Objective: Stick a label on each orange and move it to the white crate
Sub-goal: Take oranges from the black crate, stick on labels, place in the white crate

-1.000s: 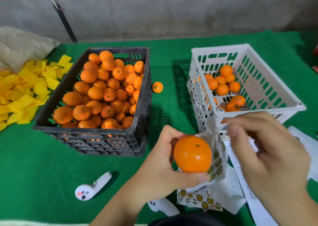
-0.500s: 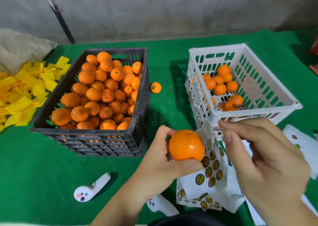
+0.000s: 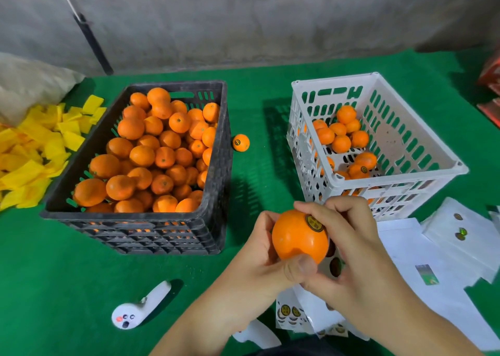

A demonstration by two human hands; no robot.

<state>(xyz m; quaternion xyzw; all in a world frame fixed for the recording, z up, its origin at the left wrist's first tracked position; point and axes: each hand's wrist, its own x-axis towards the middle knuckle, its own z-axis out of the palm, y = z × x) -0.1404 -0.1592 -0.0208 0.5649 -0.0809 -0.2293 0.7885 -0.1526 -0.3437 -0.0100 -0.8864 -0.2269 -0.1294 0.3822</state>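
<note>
Half a second ago the right hand [image 3: 359, 263] was off at the sticker sheet; now it has come across and a label [image 3: 314, 223] sits on the orange [image 3: 297, 238] — its fingers [image 3: 319, 212] curl over the fruit's top beside that label. The left hand [image 3: 259, 258] cups the orange from below, thumb pressed on its near side. The white crate [image 3: 438, 174] lies just beyond the right hand's fingers, the nearer hand for the drop.

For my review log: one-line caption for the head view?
Both hands press a label onto an orange before the white crate.
</note>
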